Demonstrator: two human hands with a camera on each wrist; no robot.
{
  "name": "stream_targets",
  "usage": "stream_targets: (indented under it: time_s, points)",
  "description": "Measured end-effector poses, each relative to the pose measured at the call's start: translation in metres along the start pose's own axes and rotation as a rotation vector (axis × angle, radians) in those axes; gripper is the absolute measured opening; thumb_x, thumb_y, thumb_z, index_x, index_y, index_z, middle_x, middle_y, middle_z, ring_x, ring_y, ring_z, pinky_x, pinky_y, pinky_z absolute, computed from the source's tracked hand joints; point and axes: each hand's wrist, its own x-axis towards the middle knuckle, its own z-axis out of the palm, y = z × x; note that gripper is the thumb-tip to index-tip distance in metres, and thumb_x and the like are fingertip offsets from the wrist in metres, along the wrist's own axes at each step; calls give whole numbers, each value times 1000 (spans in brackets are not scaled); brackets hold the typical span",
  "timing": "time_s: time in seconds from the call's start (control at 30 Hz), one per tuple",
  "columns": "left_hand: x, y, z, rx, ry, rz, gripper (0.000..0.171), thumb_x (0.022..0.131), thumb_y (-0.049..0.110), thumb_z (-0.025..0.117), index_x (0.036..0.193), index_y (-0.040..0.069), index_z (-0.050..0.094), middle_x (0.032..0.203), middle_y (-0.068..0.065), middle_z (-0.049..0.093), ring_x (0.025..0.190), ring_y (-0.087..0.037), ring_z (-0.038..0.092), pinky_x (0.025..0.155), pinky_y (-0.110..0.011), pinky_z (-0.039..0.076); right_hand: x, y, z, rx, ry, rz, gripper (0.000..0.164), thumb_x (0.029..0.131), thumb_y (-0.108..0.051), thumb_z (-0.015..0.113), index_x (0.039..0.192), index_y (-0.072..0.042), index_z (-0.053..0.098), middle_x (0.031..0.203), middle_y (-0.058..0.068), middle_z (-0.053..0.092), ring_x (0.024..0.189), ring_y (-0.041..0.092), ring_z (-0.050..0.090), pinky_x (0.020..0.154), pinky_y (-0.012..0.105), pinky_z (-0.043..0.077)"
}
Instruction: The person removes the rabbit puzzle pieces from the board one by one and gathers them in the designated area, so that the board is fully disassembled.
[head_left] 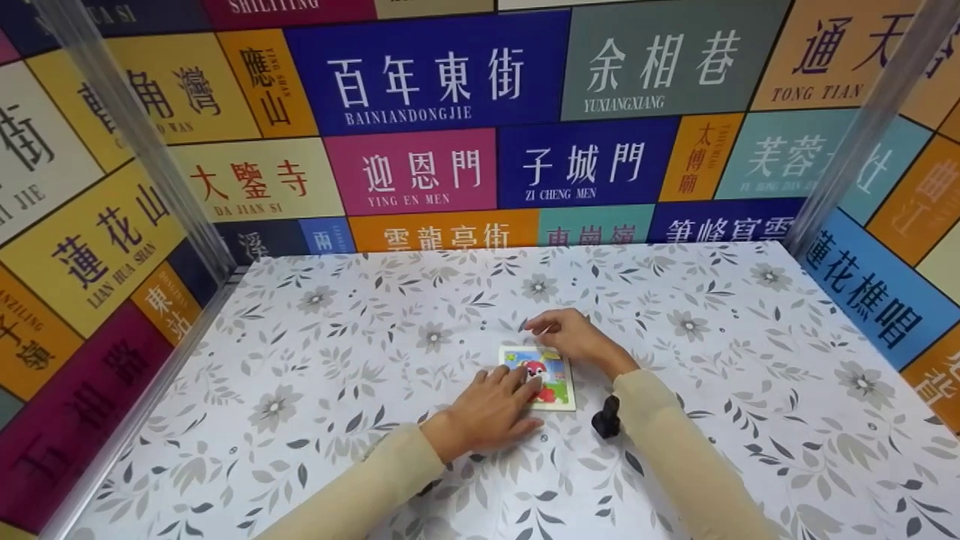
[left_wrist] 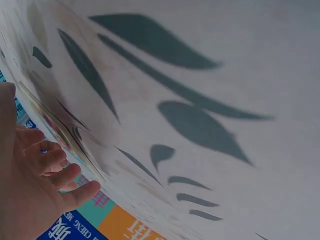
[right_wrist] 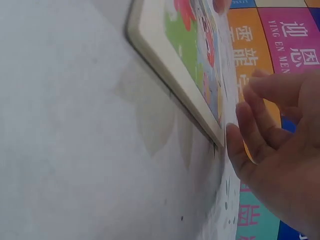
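A small square picture board (head_left: 556, 396) with a pale border and a cartoon animal in red lies flat on the table. My left hand (head_left: 487, 409) is over its left side, fingers spread and reaching onto the picture. Near the far right corner, my right hand (head_left: 574, 337) hovers with loosely bent fingers and nothing between them. In the right wrist view, the board's thick pale edge (right_wrist: 175, 75) lies beside the right hand (right_wrist: 280, 145). The left wrist view shows the left hand's (left_wrist: 30, 190) relaxed fingers along the board's edge (left_wrist: 75, 137).
A white cloth (head_left: 360, 375) with grey flowers and leaves covers the table. Colourful panels with street names (head_left: 427, 75) stand behind and at both sides, with clear corner posts (head_left: 847, 157). A black wrist mount (head_left: 606, 418) is under the right sleeve.
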Motion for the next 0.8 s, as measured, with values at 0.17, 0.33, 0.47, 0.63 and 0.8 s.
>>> stream_targets:
  time_s: [0.17,0.33,0.47,0.63,0.8]
  points:
    - [4,8,1,19,-5,14,65,103,58,38,153,17,39,158,-12,39,136,-30,46,108,-52,44,2,1,4,19,-57,-48,32,96,0,57,122,-10,72,120,14,70,111,27,63,102,44,50]
    - [7,15,6,16,-2,-22,71,101,63,38,154,17,37,158,-18,37,139,-32,43,106,-52,44,3,5,7,-3,-122,-118,35,91,8,56,119,-3,73,118,16,73,108,26,66,100,42,52]
    - [8,16,6,-25,-6,-49,73,99,65,38,155,17,36,159,-20,34,139,-33,41,105,-52,44,5,4,7,-31,-130,-114,33,91,7,56,116,-4,74,115,14,74,105,24,66,98,41,52]
    - [7,14,3,-58,-16,-43,73,99,66,39,154,18,36,159,-21,34,138,-33,41,105,-53,44,7,2,7,-50,-135,-103,29,93,5,58,113,-5,76,117,12,74,112,26,66,104,46,51]
    - [8,13,1,-54,-31,-1,71,100,65,37,154,20,37,159,-20,34,138,-34,42,103,-52,46,8,2,6,-58,-138,-99,29,92,6,58,110,-5,77,113,13,74,106,23,66,98,42,53]
